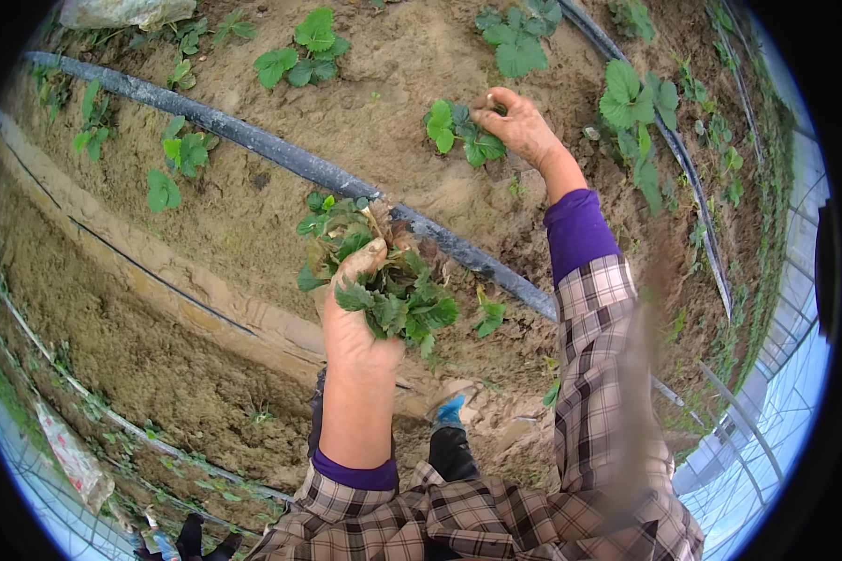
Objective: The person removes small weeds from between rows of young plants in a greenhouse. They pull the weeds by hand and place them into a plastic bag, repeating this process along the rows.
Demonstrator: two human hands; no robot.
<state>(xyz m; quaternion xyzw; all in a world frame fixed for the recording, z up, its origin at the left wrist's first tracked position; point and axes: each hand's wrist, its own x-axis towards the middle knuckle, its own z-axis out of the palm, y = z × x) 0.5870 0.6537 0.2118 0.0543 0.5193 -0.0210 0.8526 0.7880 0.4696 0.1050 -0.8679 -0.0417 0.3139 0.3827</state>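
My left hand is closed around a bunch of picked strawberry leaves, some green and some brown and withered, with stalks poking out at the top. The bunch hangs over the black hose lying on the soil. Farther out, my right hand is at the edge of a small strawberry plant rooted in the bed. Its thumb and fingers are curled together by the leaves; whether something is pinched between them is hard to make out.
More strawberry plants grow along the bed of bare soil. A second hose runs at the right. A thin black line lies along a furrow at the left. Plastic sacks lie farther out. Another person's feet show at the lower left.
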